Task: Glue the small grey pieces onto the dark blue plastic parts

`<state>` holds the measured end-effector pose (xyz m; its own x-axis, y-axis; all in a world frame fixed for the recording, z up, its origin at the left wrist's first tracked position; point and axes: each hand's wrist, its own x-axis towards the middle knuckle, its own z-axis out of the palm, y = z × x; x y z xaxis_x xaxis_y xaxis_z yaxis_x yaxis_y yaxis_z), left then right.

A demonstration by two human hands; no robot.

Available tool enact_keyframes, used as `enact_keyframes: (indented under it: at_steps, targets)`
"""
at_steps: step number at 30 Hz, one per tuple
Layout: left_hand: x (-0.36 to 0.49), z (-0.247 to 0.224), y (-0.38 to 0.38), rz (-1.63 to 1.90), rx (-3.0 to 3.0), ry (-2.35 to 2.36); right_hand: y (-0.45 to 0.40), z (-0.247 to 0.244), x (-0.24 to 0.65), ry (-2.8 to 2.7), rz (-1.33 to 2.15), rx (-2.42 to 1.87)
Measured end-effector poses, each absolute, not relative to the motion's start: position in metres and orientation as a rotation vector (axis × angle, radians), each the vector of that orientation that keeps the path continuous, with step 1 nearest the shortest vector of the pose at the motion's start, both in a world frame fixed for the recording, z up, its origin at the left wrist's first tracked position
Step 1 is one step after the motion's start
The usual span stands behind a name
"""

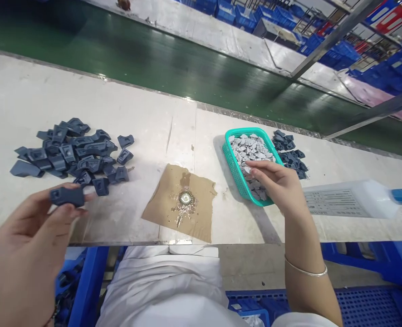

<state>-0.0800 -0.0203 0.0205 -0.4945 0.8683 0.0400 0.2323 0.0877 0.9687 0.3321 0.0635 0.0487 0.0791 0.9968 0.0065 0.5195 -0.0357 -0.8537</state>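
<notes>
My left hand [34, 234] pinches a dark blue-grey plastic part [67, 196] between thumb and fingers, just above the table's front left. Behind it lies a loose pile of similar plastic parts [73, 152]. My right hand [282, 186] reaches over a green plastic basket [233, 169] full of small light-grey pieces [250, 147]. Its thumb and fingertips close on one small grey piece [247, 169]. Between my hands, a brown cardboard sheet [160, 204] carries a shiny wet puddle [185, 198], with splashes around it.
A white bottle with a blue tip [354, 200] lies on its side to the right of my right forearm. More dark parts [291, 156] sit behind the basket's right side. A green conveyor belt [146, 68] runs along the back, with a metal post [333, 41] beyond.
</notes>
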Motion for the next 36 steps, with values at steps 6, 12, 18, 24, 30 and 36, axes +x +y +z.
enact_keyframes:
  at_steps: [6, 12, 18, 24, 30, 36]
  targets:
    - [-0.023, 0.037, -0.013, 1.233, 0.844, 1.457, 0.059, 0.06, 0.318, -1.462, 1.03, -1.534]
    - [0.0, 0.017, -0.012, 1.127, 0.995, 1.226, 0.056, 0.065, 0.29, -1.492, 1.248, -1.313]
    - [0.008, 0.007, -0.009, 1.055, 1.135, 1.129, 0.055, 0.059, 0.255, -1.529, 1.397, -1.265]
    - [0.01, 0.005, -0.009, 1.036, 1.145, 1.128, 0.063, 0.045, 0.235, -1.444, 1.788, -1.084]
    - [0.009, 0.001, -0.01, 1.006, 1.217, 1.153, 0.067, 0.036, 0.234, -1.367, 1.854, -1.055]
    - [0.01, 0.001, -0.01, 1.016, 1.357, 1.19, 0.064, 0.028, 0.236, -1.411, 1.704, -1.207]
